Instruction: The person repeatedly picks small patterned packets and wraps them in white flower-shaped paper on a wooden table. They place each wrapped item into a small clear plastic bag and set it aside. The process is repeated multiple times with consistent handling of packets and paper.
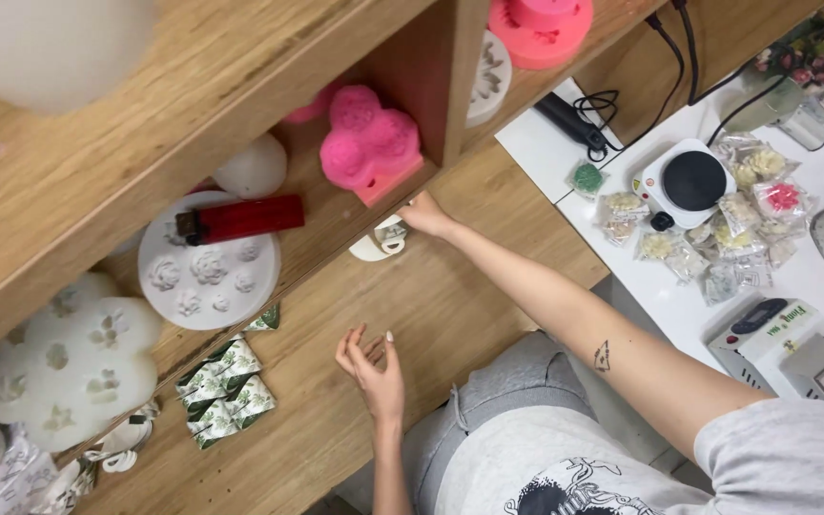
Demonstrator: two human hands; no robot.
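Note:
My right hand (425, 215) reaches out to the edge of a wooden shelf (336, 224). Its fingertips pinch a small white curled piece (377, 244) just under that edge. Right above the hand, a pink flower-shaped mould (369, 143) sits on the shelf. My left hand (374, 370) hovers over the lower wooden board (431, 315) with fingers spread and nothing in it. On the shelf further left lie a round white silicone mould with flower shapes (207, 272), with a red lighter (240, 218) on top of it.
A larger white flower mould (73, 367) and green-and-white sachets (226, 386) lie at the lower left. On the white table (545, 143) to the right are a small hot plate (687, 181), several clear packets of dried flowers (736, 224), black cables and a white device (765, 334).

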